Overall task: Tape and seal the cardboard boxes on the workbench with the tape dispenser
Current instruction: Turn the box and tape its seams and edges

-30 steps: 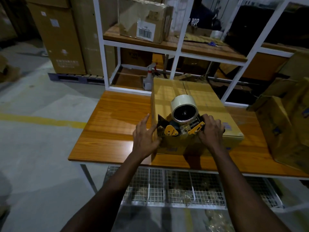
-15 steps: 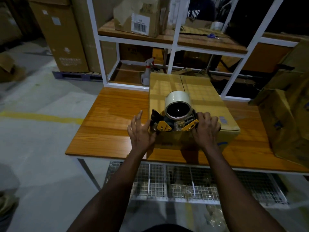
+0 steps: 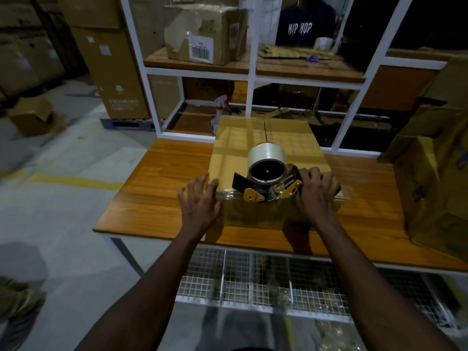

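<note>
Plainly, our left hand (image 3: pixel 200 198) rests flat, fingers spread, on the near left corner of the closed cardboard box (image 3: pixel 238 145) and holds nothing. One tape dispenser (image 3: pixel 266 183), black with yellow side plates and one pale roll, sits on the box's near edge, mid-workbench (image 3: pixel 157 188). Our right hand (image 3: pixel 316 191) curls round its handle. We count two boxes on the bench, this one and a crumpled box (image 3: pixel 435 193) at the right. A white shelf frame (image 3: pixel 250 72) stands behind.
</note>
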{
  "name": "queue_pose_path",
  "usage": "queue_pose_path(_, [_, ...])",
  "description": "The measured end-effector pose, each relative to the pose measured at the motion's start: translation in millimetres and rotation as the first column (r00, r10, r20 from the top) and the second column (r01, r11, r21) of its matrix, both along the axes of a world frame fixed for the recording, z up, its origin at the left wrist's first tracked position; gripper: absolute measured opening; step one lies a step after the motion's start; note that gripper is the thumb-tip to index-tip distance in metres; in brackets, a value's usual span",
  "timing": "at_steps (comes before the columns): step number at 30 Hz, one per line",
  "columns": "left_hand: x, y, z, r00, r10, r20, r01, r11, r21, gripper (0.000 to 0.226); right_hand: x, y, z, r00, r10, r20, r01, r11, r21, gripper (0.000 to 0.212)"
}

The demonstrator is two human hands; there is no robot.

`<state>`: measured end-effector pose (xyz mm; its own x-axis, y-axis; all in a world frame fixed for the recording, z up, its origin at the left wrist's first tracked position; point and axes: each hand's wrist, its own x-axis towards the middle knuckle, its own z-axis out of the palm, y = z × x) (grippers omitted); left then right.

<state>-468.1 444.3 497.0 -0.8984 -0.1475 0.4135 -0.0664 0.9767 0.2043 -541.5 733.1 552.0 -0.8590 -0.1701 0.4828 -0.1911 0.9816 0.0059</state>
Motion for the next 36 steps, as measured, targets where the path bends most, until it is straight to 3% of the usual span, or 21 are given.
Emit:
queue_pose_path(3, [4.2,12.9,6.4,0.998,-0.045,0.049,0.051,0.992,-0.114,0.076,-2.9,0.3,-1.9,0.999,0.023,-0.034,-0.023,1.0,0.003,0.042])
queue_pose_path(14, [21.1,22.6,6.3,0.984,0.066,0.166,-0.028,0.974,-0.224,0.081,-12.7,42.0,-5.5,0.995,0.102,-0.009,-0.102,0.994,-0.036,0.043])
queue_pose_path(23, [9.9,63.1,22.9,0.914,0.241,0.326,-0.205,0.969,-0.142,0.088,-22.0,103.7,-10.1,0.998,0.06,0.001,-0.06,0.998,-0.033,0.044])
queue_pose_path(28, [-8.3,131.2,35.8,0.89,0.111,0.442,-0.023,0.98,-0.198,0.081,-24.9,102.2,-2.1,0.994,0.092,0.052,-0.09,0.995,-0.053,0.043])
queue_pose_path(36, [-2.4,131.7,29.2,0.874,0.14,0.465,-0.022,0.968,-0.25,0.083,-28.9,137.9,-6.2,0.992,0.107,0.066,-0.101,0.991,-0.093,0.042])
